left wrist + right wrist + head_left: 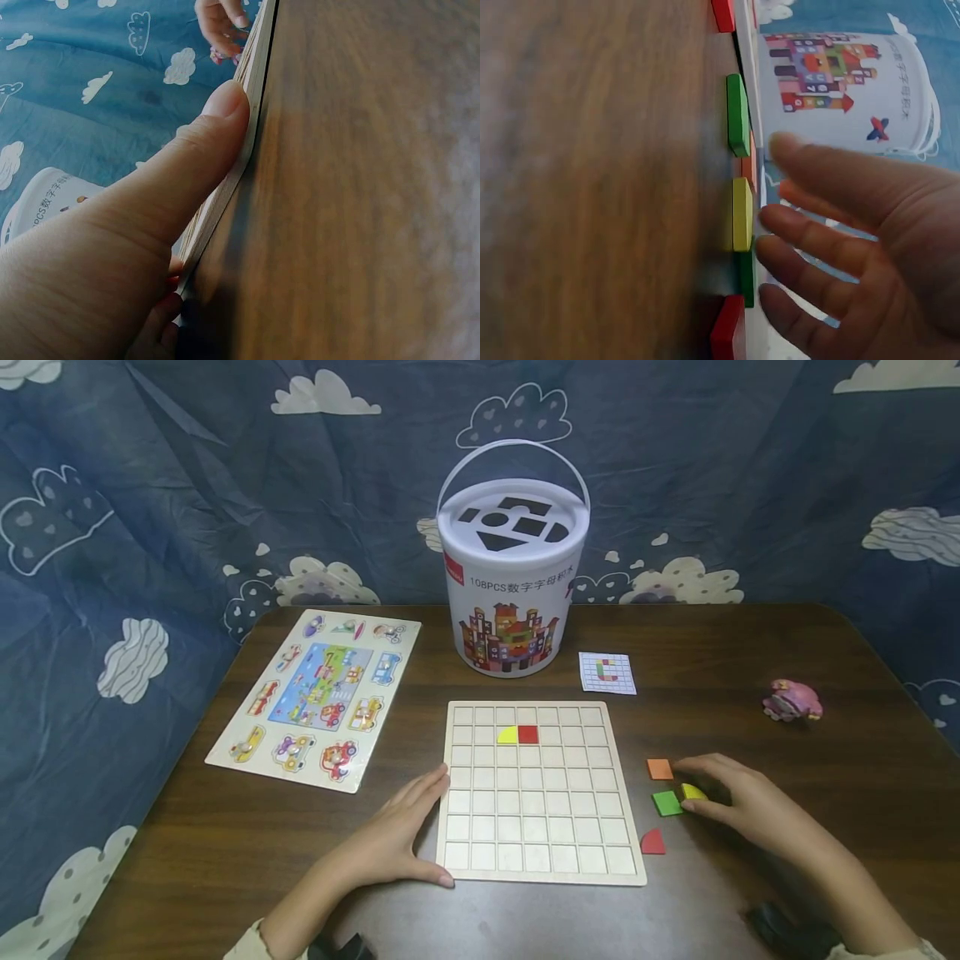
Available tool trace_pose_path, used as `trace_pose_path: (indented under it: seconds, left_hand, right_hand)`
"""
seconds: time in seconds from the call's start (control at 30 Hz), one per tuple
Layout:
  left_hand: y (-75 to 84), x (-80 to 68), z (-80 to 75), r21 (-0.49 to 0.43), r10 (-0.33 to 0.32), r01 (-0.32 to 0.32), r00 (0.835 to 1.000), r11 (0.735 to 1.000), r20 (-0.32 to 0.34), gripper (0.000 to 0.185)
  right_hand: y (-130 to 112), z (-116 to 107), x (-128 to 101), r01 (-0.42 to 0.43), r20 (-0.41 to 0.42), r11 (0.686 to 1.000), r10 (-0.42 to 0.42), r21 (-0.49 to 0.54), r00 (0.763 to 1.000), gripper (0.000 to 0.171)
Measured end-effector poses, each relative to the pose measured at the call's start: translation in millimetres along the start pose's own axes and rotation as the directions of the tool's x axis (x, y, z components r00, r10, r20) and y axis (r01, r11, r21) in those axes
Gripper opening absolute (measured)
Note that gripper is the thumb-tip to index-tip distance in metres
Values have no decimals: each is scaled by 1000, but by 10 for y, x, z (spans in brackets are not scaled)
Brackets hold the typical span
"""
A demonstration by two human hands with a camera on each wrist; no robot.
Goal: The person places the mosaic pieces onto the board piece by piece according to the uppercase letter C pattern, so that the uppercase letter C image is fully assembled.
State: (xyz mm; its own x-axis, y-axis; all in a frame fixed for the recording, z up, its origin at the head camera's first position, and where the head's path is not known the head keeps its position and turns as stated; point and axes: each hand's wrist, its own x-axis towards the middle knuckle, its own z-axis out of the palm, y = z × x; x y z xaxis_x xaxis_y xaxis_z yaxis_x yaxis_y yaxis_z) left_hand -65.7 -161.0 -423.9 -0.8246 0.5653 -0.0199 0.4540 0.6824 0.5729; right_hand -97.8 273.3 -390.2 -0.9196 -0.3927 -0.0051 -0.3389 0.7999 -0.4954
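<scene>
A light wooden grid board (pixel 525 810) lies flat, with a yellow quarter-round tile (pixel 508 735) and a red square tile (pixel 528 734) side by side in its upper part. My left hand (pixel 401 835) rests at the board's lower left, fingers along the left side and thumb at the near corner. Fingers spread, my right hand (pixel 750 797) hovers at a loose yellow tile (pixel 693 792), with nothing gripped. Around it lie a green square (pixel 667 803), an orange square (pixel 660 769) and a red quarter-round (pixel 653 842). The right wrist view also shows another green tile (pixel 748 279) and red tile (pixel 729 330), hidden under the hand in the head view.
Behind the board stands a white lidded bucket (pixel 510 577) with shaped holes. A small pattern card (pixel 607 673) lies beside it. At left is a vehicle peg puzzle (pixel 322 693); at far right, a pink toy figure (pixel 793 700). A cloud-print cloth hangs behind the table.
</scene>
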Motion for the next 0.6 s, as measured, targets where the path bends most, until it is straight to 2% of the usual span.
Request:
trace_pose_path:
  seconds: [0.33,0.47,0.6]
  left_hand:
    - [-4,1,3,-6,-7,7,1000,1000,1,120]
    - [-3,2,1,-10,-7,7,1000,1000,4,119]
    - [2,0,3,-12,-10,11,1000,1000,7,119]
  right_hand:
    - [65,44,-35,60,-32,993,-63,-103,997,25]
    - [12,13,3,16,3,997,-15,-79,1000,25]
    - [-103,-23,68,13,-47,999,-15,-49,999,26]
